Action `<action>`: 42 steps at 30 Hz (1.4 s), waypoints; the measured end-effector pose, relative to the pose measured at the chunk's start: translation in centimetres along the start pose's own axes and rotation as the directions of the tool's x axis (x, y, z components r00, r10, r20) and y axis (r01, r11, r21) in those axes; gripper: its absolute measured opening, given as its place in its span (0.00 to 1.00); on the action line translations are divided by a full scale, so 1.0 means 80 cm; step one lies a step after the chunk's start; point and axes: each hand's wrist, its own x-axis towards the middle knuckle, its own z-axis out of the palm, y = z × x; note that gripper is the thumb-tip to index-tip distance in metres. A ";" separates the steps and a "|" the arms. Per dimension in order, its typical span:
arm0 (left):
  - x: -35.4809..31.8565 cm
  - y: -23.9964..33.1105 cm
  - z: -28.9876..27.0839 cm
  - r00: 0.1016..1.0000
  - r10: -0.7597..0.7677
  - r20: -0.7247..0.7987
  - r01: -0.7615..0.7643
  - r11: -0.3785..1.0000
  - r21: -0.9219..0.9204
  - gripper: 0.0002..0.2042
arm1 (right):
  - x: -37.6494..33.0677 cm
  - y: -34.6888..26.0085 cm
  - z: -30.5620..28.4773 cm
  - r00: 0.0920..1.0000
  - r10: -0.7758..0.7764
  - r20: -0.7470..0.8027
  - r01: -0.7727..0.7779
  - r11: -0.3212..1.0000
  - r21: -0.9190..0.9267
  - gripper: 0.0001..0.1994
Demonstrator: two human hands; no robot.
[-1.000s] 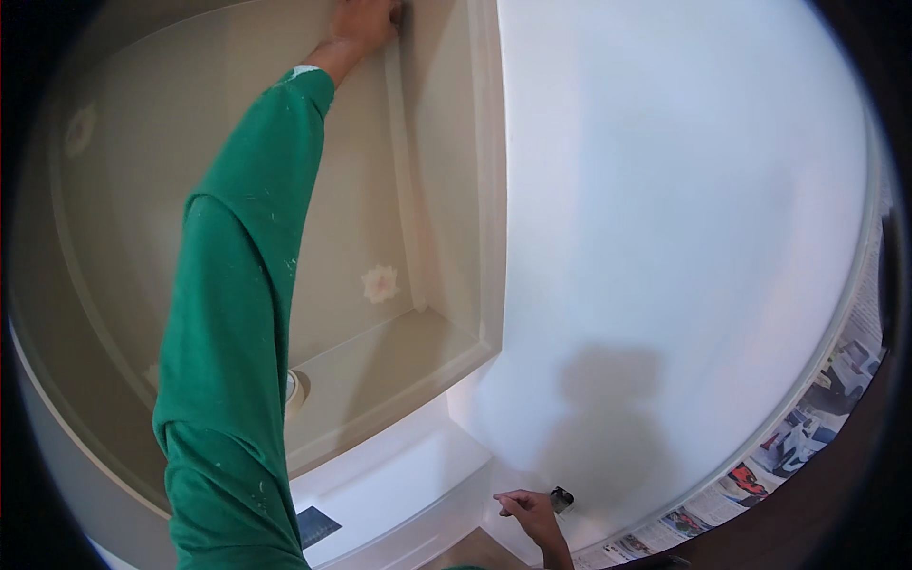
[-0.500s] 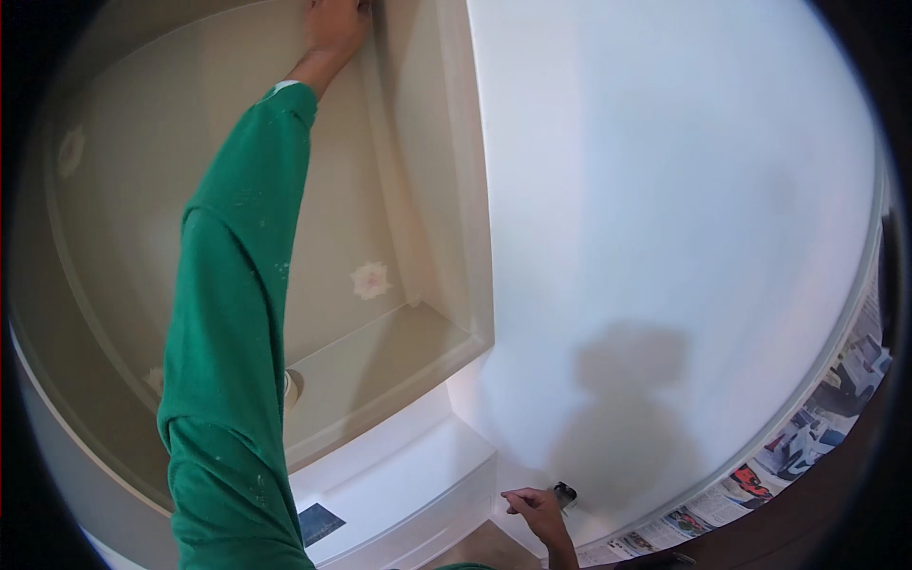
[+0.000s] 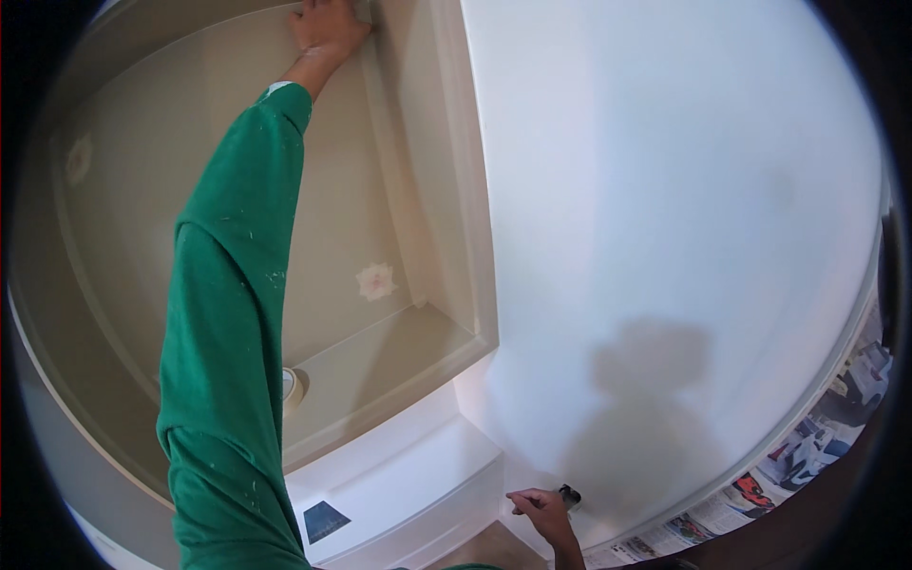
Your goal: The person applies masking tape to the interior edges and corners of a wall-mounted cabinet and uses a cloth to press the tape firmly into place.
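My left arm, in a green sleeve, reaches far across a beige recessed panel (image 3: pixel 328 190). At its far end my left hand (image 3: pixel 328 27) touches the inner corner of the recess, fingers spread and partly cut off by the picture's edge. Low in the view, my right hand (image 3: pixel 543 513) is closed, with index finger and thumb close together; whether anything small is between them is hidden. Just beside its knuckles is a small black-and-grey object (image 3: pixel 570 496) against the white panel (image 3: pixel 693 190). A roll of masking tape (image 3: pixel 294 388) stands in the recess, partly behind my sleeve.
Pale patches (image 3: pixel 376 281) with pinkish centres mark the recess floor. A raised beige rim (image 3: pixel 475 237) divides it from the white panel. A dark rectangular sheet (image 3: pixel 326 522) lies on the white ledge (image 3: pixel 399 484). Newspaper sheets (image 3: pixel 798 451) run along the right edge.
My left hand's fingers have spread out at the corner, and the hand shows more fully. The view has shifted slightly. My right hand keeps much the same pose.
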 end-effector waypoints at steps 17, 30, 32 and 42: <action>0.000 0.030 -0.002 0.979 -0.182 -0.097 0.148 0.948 -0.281 0.17 | 0.006 0.013 -0.011 0.999 0.044 -0.020 -0.043 0.996 0.072 0.11; 0.007 0.002 0.020 0.986 -0.099 -0.130 0.080 0.986 -0.146 0.21 | -0.012 0.029 -0.032 0.995 0.078 -0.055 -0.075 0.996 0.058 0.10; 0.008 0.001 0.027 0.990 -0.086 -0.113 0.078 0.995 -0.069 0.23 | -0.011 0.034 -0.033 0.996 0.075 -0.047 -0.072 0.995 0.066 0.10; -0.004 0.002 0.037 0.983 0.003 -0.186 -0.020 0.996 -0.089 0.24 | 0.000 0.018 -0.029 0.998 0.056 -0.007 -0.055 0.996 0.077 0.10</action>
